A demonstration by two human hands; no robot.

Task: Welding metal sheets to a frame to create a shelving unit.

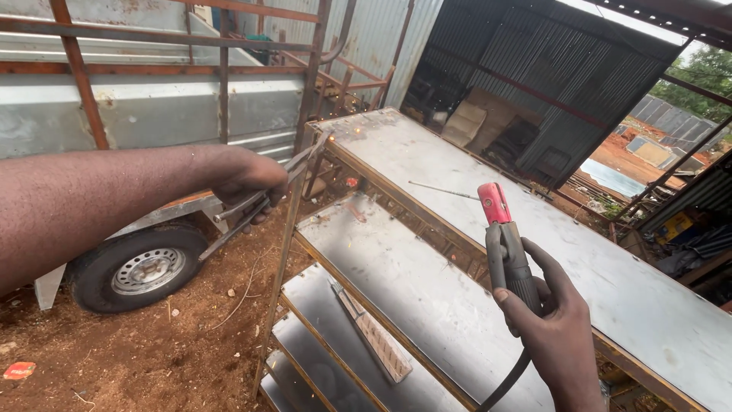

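My left hand [248,179] is closed on the long handles of metal pliers [263,197], whose jaws reach to the upper left corner of a metal shelf frame [316,141]. My right hand [553,320] grips a welding electrode holder [507,248] with a grey handle and a red tip, held upright above the steel panels; its black cable [503,385] drops below my wrist. No rod shows in the holder's jaw. A thin welding rod [442,191] lies loose on the top steel sheet [534,221].
Several stepped steel shelves [396,282] lie in a rusty angle-iron frame, with a flat metal file-like bar [374,332] on a lower one. A trailer with a wheel [141,267] stands at left on red dirt. Corrugated metal walls [549,84] rise behind.
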